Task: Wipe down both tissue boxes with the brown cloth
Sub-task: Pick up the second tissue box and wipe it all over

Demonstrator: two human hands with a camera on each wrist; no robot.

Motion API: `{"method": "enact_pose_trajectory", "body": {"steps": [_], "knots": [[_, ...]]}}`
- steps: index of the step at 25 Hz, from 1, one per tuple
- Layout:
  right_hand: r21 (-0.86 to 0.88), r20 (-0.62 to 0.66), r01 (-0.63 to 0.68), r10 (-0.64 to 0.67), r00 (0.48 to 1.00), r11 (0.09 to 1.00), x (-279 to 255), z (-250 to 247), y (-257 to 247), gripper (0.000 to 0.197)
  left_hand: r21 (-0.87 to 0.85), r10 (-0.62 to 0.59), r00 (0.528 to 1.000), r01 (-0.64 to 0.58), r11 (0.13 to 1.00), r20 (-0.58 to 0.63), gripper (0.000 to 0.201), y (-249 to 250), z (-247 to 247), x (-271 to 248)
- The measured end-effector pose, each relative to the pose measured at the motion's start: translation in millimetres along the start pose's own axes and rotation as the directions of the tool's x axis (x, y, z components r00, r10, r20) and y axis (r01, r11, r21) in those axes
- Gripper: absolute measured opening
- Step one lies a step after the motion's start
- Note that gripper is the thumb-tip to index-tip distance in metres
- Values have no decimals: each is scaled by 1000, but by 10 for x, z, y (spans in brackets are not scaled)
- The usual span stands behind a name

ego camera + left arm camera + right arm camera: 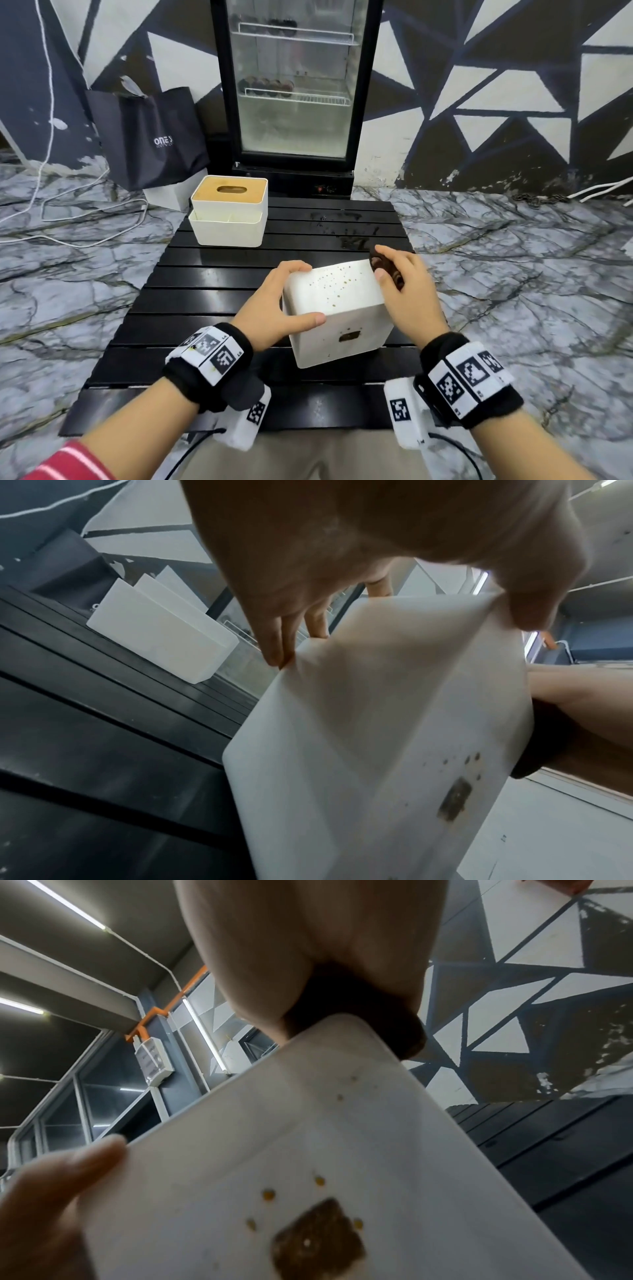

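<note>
A white tissue box point(337, 310) stands tilted on the black slatted table point(191, 301), its upper face speckled with small brown spots and a brown smear on the side facing me. My left hand point(291, 301) grips its left edge, thumb across the near corner. My right hand point(404, 284) holds the bunched brown cloth point(383, 265) against the box's far right corner. The left wrist view shows the box point(377, 737) under my left fingers point(277, 642). In the right wrist view the cloth point(356, 1010) presses on the box point(325, 1150) corner. A second white tissue box point(228, 210) with a wooden lid sits at the table's far left.
A glass-door fridge point(294, 85) stands just behind the table, and a black shopping bag point(147, 137) leans at the left beside it. White cables point(85, 212) trail over the marble floor on the left. A wet patch point(342, 229) marks the table's far right slats.
</note>
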State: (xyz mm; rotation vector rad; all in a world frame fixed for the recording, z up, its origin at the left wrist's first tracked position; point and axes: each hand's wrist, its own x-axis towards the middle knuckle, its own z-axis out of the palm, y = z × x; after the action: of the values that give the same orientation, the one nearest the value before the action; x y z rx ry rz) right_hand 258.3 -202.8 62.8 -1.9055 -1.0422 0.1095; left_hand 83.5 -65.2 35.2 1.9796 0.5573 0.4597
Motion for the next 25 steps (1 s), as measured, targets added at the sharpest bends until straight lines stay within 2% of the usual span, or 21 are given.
{"method": "enact_pose_trajectory", "body": {"steps": [5,8,14,18,20,22,25], "knots": [[-25,23,0,1,1000,1000,76,3,58,33,-16,1,999,-1,1000,52,66,4,-21,23],[2,51,-10,10,999,1000,208,21,26,32,-1,0,999,0,1000,33,68,19,-7,10],[-55,1,62,-62,998,997,-51,-9,106,35,-1,2,1000,-2,1000,21,67,39,7,-16],[-39,67,14,-12,998,999,112,-36,81,33,-28,1,1000,0,1000,27,68,56,21,-29],[-178,97,63,-46,994,982,150,-2,39,34,-32,-1,1000,1,999,8,68,63,44,-38],[-369,116,184,-151,982,911,86,43,-15,36,-22,-3,1000,3,1000,-8,67,77,58,-50],[-441,139,287,-252,958,850,-68,37,-13,43,-13,2,1000,-2,1000,-2,67,83,59,-63]]}}
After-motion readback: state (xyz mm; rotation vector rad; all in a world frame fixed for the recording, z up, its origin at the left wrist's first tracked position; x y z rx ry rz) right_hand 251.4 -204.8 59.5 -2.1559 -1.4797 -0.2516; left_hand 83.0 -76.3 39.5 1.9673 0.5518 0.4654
